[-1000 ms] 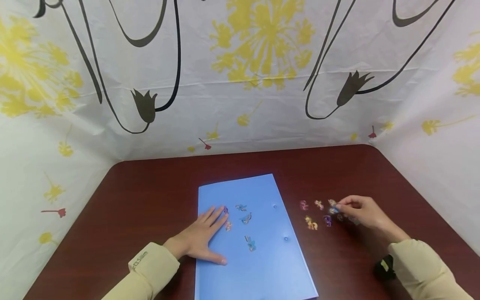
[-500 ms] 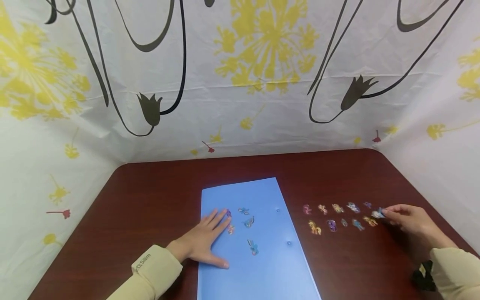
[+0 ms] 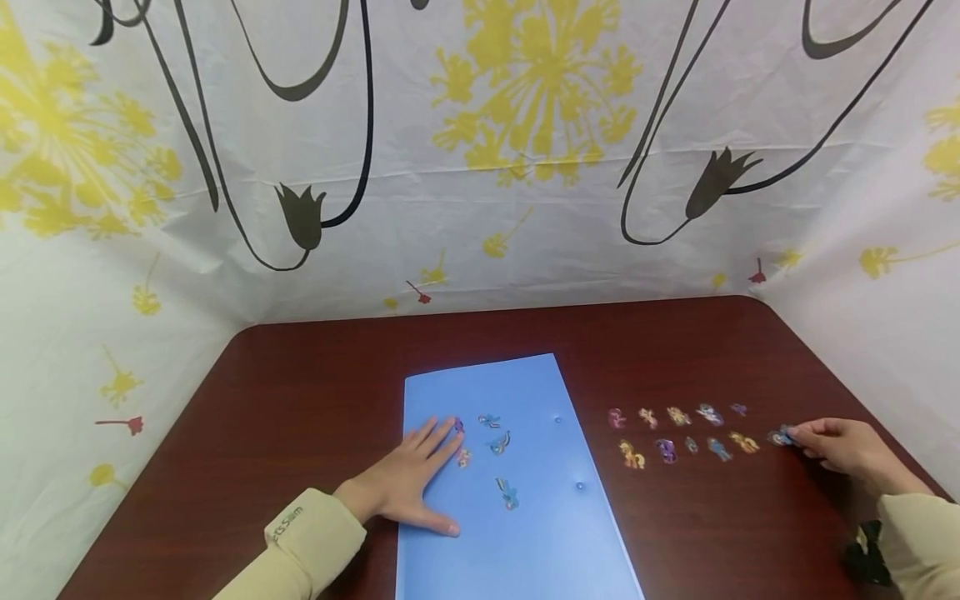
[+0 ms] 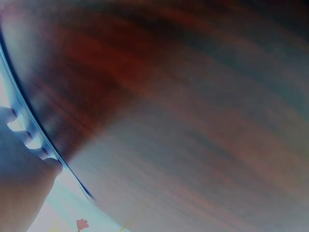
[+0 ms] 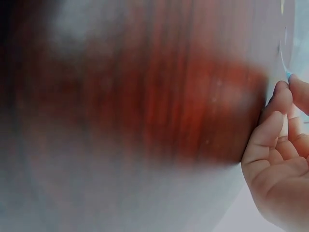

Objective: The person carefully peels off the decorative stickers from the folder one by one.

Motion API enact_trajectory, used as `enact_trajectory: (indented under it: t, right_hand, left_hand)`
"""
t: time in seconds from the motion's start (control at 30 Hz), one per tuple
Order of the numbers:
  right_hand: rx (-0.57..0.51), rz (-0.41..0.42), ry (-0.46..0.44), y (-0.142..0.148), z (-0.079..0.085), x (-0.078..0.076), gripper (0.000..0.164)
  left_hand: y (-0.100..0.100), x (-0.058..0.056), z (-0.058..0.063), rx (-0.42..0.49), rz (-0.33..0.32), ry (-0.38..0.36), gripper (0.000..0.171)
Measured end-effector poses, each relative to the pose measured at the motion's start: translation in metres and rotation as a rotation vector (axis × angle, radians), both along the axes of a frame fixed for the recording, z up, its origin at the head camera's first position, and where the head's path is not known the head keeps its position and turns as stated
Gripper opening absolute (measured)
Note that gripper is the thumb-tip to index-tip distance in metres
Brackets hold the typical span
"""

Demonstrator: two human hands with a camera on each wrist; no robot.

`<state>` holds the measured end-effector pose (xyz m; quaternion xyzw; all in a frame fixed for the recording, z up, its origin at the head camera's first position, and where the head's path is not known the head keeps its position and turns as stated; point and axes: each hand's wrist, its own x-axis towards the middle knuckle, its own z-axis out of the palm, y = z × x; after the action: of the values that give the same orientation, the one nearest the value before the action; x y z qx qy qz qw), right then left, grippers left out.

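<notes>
In the head view my left hand [image 3: 408, 479] lies spread on the left part of a blue folder [image 3: 525, 550], its fingertips beside a small purple sticker [image 3: 459, 425] and a pink one [image 3: 464, 457]. Blue pony stickers [image 3: 507, 493] lie on the folder right of that hand. Far to the right, my right hand [image 3: 855, 450] pinches a blue pony sticker [image 3: 778, 437] between thumb and forefinger, low at the tabletop. Whether the sticker touches the table I cannot tell. In the right wrist view only a bluish edge of the sticker [image 5: 288, 75] shows at the fingertips.
Two rows of small pony stickers, among them a yellow one [image 3: 632, 455] and a purple one [image 3: 666, 451], lie between folder and right hand. The dark red table [image 3: 315, 392] meets a patterned white cloth [image 3: 450, 225] at the back. Two snap buttons [image 3: 580, 486] dot the folder.
My right hand has moved right with the blue sticker, from over the sticker rows to past their right end, uncovering the stickers. The left hand stays on the folder.
</notes>
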<state>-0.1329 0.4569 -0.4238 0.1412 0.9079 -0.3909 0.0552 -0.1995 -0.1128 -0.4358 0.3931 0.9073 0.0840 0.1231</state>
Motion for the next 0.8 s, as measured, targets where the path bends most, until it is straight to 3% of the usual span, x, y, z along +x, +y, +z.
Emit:
enact_trajectory:
  t: [0.3,0.8]
  right_hand:
    - [0.184,0.061,0.057,-0.0086,0.0015,-0.0004,0.032]
    - [0.366,0.071,0.115,-0.0095,0.0012,-0.0041,0.031]
  left_hand:
    - [0.0000,0.0013,0.0018,-0.002,-0.002,0.004,0.111]
    - [0.0003,0.0018,0.0042,0.001,-0.010,-0.003,0.110]
